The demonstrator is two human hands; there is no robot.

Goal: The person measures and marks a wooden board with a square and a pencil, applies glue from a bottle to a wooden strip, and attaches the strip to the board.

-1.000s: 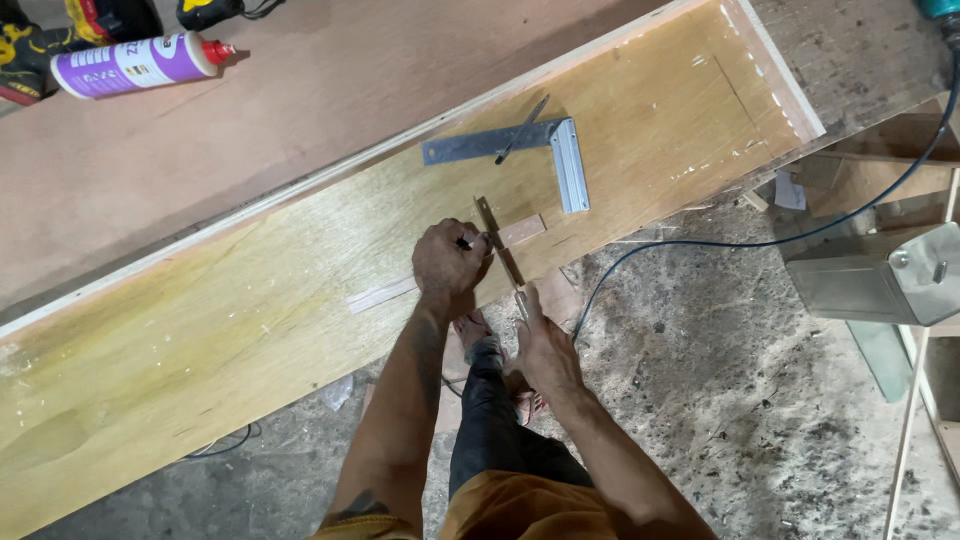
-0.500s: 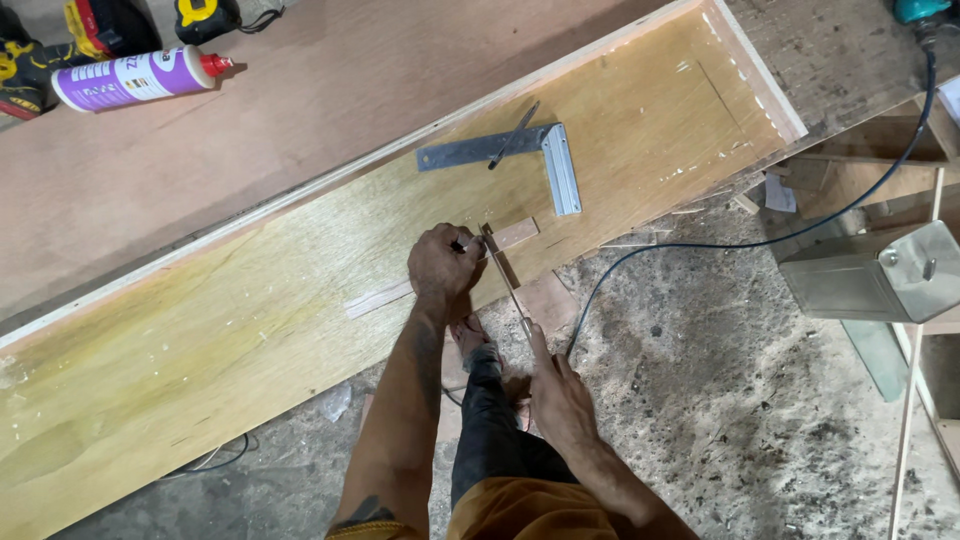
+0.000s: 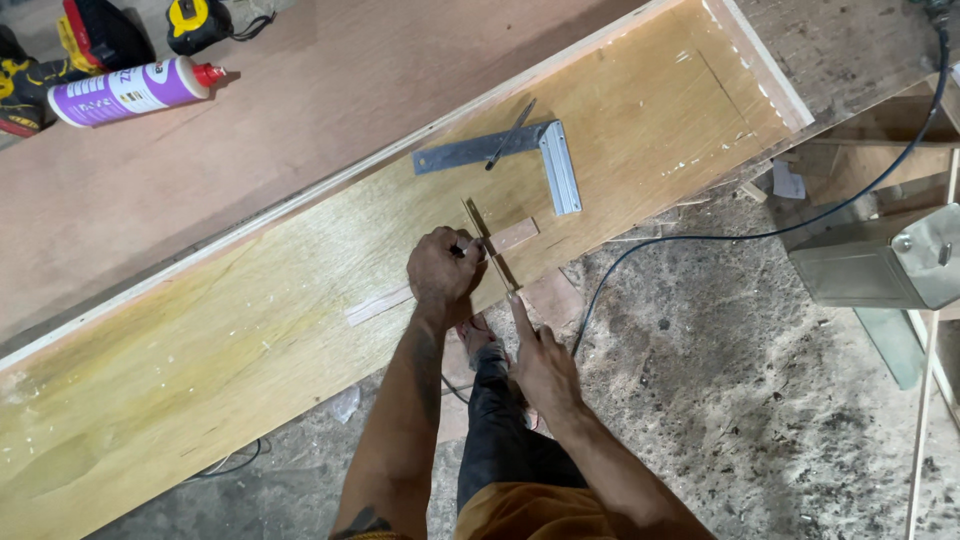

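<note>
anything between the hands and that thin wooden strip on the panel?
Nothing visible. The left hand rests on the plywood panel beside the thin wooden strip and appears to touch it; the right hand holds the strip's near end past the panel edge. The metal square lies farther up the panel, clear of both.

One view only, from a camera on the person's head, looking steeply down past both forearms to the left hand (image 3: pixel 443 272) and right hand (image 3: pixel 545 368) in the middle of the picture. It sits close above the work, so the board (image 3: pixel 250 340) runs as a slant from near left to far right, the square (image 3: pixel 520 155) lies just beyond the hands, and the concrete floor (image 3: pixel 720 400) fills the near right. At the far left edge the view catches the tube (image 3: pixel 130 92) and tape measure (image 3: pixel 198 22); with no second camera, nothing is shared between views.
</note>
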